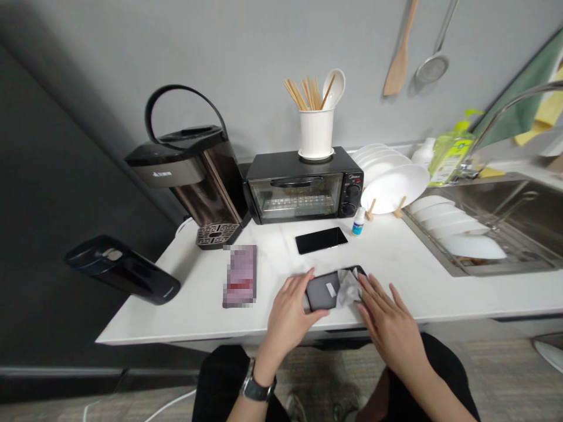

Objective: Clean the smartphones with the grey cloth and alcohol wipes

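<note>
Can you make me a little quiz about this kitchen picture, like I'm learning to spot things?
1. True or false: the white cup with chopsticks stands on the toaster oven.
2. What does the right hand press onto the dark phone? A a sponge, B a grey cloth, C a plate.
3. Which hand grips the dark phone's edge?
Key: 1 true; 2 B; 3 the left hand.

Toaster oven (303,186) at counter (417,264) back: utensil cup (316,133) on top, water boiler (193,176) left, plates (391,179) right, spare phone (321,240) in front.
</note>
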`<state>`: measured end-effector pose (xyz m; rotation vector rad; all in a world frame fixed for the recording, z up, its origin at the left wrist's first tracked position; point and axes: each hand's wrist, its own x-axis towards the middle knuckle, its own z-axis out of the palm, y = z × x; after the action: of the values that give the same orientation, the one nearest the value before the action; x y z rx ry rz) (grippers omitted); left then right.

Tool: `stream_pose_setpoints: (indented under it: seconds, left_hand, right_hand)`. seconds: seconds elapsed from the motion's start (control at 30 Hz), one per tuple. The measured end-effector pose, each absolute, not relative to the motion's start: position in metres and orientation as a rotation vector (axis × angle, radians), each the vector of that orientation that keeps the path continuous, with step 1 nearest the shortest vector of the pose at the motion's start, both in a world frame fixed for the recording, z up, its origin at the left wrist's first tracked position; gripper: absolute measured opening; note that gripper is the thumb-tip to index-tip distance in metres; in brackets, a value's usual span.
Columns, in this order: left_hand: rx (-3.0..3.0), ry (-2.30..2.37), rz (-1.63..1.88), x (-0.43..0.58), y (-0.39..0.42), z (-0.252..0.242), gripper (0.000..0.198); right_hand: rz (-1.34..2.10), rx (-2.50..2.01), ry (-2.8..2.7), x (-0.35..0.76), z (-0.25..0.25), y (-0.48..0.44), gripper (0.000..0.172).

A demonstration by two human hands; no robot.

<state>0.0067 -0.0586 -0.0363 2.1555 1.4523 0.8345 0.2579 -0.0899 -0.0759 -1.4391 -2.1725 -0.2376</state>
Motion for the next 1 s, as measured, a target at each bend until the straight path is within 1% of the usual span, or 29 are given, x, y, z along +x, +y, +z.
stream_pose_setpoints:
  seconds: [0.07,0.17,0.27,0.33,0.4,0.5,0.6,0.7,0.77,0.83,0.9,1.0]
  left_hand:
    - [2.162,1.435,0.817,0.006,-0.06,-0.034,0.095]
    - [2.171,1.366,0.802,0.004,-0.061,-0.032,0.091]
    - [2.162,1.316,0.803,0.0,-0.06,-0.033,0.085]
    - [2.146,1.302,0.806,-0.002,-0.06,-0.035,0.086]
    - [2.116,1.324,0.816,-0.003,-0.061,-0.037,0.091]
    - [2.068,1.391,0.824,-0.001,-0.062,-0.038,0.098]
    - [2.065,1.407,0.831,0.002,-0.063,-0.037,0.102]
    - [2.094,1.416,0.84,0.007,-0.062,-0.035,0.099]
    - [2.105,1.424,0.851,0.009,-0.062,-0.033,0.095]
    - [2.113,1.425,0.864,0.009,-0.062,-0.034,0.09]
    - [2.133,1.414,0.864,0.008,-0.061,-0.036,0.085]
    - [2.163,1.429,0.835,0.006,-0.06,-0.042,0.086]
  right_hand:
    - [-0.247,-1.48,-2.118,0.255,-0.076,-0.087,0.047]
    - [-0.222,-1.494,-2.082,0.224,-0.073,-0.082,0.058]
    - [-0.099,-1.394,-2.168,0.183,-0.066,-0.08,0.069]
    - [0.0,-1.303,-2.246,0.164,-0.06,-0.082,0.071]
    - [0.051,-1.216,-2.318,0.162,-0.056,-0.086,0.07]
    - [0.049,-1.129,-2.413,0.188,-0.059,-0.094,0.067]
    - [-0.058,-1.218,-2.387,0.228,-0.067,-0.099,0.063]
    - [-0.166,-1.369,-2.289,0.251,-0.071,-0.096,0.054]
    - [-0.181,-1.444,-2.239,0.245,-0.072,-0.089,0.051]
    - [-0.171,-1.492,-2.185,0.223,-0.07,-0.083,0.057]
    - [-0.12,-1.474,-2.172,0.195,-0.067,-0.079,0.068]
    - [0.017,-1.299,-2.272,0.163,-0.06,-0.083,0.078]
